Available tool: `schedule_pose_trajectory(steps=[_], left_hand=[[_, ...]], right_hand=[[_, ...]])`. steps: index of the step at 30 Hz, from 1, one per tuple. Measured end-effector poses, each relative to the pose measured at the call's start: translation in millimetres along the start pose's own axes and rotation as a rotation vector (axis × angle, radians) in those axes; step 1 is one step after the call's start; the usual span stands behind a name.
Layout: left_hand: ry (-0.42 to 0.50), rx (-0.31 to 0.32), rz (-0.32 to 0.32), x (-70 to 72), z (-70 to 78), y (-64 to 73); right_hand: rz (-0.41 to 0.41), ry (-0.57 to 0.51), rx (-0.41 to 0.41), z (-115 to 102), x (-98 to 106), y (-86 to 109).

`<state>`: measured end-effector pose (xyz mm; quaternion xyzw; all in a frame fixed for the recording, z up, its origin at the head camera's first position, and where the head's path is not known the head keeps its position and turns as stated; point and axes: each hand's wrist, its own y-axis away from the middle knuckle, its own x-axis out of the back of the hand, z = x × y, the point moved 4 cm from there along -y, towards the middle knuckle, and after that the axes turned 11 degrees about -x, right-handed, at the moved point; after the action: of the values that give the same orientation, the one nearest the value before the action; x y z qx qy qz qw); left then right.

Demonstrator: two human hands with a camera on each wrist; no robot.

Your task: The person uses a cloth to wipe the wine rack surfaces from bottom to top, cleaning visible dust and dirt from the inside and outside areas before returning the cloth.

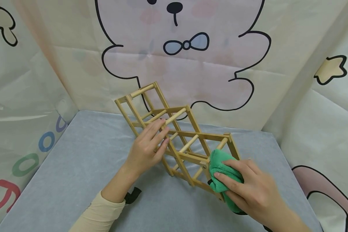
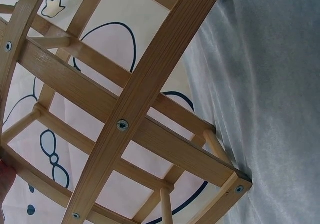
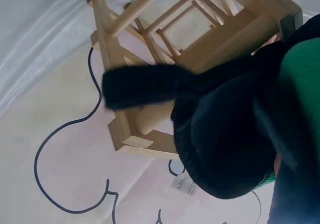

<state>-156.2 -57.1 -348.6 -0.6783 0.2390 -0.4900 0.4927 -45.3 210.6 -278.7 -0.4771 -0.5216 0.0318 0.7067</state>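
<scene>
A folding wooden rack point(image 1: 206, 136) of crossed slats and round dowels stands tilted on the table, its far-left end raised. My left hand point(image 1: 146, 146) holds it near the middle, fingers over a slat and dowel. At the near-right end, my right hand point(image 1: 255, 190) grips a bunched green cloth point(image 1: 220, 161) against the end slats. Screws show along the slats of the rack point(image 2: 145, 84) in the left wrist view. Dark folds of the cloth point(image 3: 230, 134) cover part of the rack's end point(image 3: 235, 39) in the right wrist view. The right palm is hidden.
Grey-blue fabric point(image 1: 75, 161) covers the table. Behind it hangs a backdrop point(image 1: 220, 71) with a cartoon bear, and printed side sheets point(image 1: 322, 116) rise on both sides. A black strap end point(image 1: 133, 195) sticks out by the left wrist.
</scene>
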Motion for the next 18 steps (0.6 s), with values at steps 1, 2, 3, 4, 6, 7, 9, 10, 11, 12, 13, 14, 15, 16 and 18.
schedule_pose_trajectory(steps=[1, 2, 3, 4, 6, 7, 9, 10, 11, 12, 13, 14, 15, 16, 18], left_hand=[[0.001, 0.0, 0.001, 0.0, 0.0, 0.0], [0.002, 0.0, 0.003, -0.2, -0.2, 0.2], [0.003, 0.0, 0.004, -0.2, -0.1, 0.2], [0.004, 0.0, 0.006, -0.2, -0.1, 0.1], [0.004, 0.0, 0.007, -0.2, 0.0, 0.1], [0.004, 0.0, 0.007, -0.1, 0.1, 0.0], [0.003, 0.0, 0.008, 0.2, 0.5, -0.3], [0.003, 0.001, 0.008, 0.3, 0.5, -0.4], [0.003, 0.001, 0.007, 0.3, 0.6, -0.4], [0.003, 0.001, 0.007, 0.4, 0.7, -0.5], [0.004, 0.002, 0.007, 0.4, 0.7, -0.5], [0.005, 0.001, 0.008, 0.4, 0.8, -0.5], [0.005, 0.001, 0.008, 0.3, 0.7, -0.4], [0.005, 0.0, 0.009, 0.3, 0.7, -0.5], [0.005, -0.002, 0.011, 0.1, 0.7, -0.7]], right_hand=[[-0.007, 0.006, 0.005, -0.8, 0.3, 1.8], [-0.019, 0.009, 0.008, -1.4, 0.6, 3.9], [-0.026, 0.012, 0.011, -1.9, 0.8, 6.1], [-0.028, 0.01, 0.018, -2.3, 0.9, 8.1], [-0.026, 0.007, 0.038, -2.5, 1.4, 12.4], [-0.026, 0.007, 0.046, -2.6, 1.4, 14.8], [-0.026, 0.014, 0.058, -3.0, 1.3, 19.7], [-0.031, 0.019, 0.059, -3.4, 1.4, 22.6], [-0.036, 0.024, 0.059, -3.9, 1.5, 25.5], [-0.051, 0.036, 0.049, -4.5, 1.5, 28.7], [-0.064, 0.046, 0.039, -5.0, 1.6, 31.8], [-0.074, 0.056, 0.028, -5.6, 1.8, 35.1], [-0.085, 0.063, 0.017, -6.0, 1.9, 38.2], [-0.095, 0.072, 0.004, -6.3, 2.0, 41.2], [-0.108, 0.087, -0.018, -6.4, 2.2, 46.8]])
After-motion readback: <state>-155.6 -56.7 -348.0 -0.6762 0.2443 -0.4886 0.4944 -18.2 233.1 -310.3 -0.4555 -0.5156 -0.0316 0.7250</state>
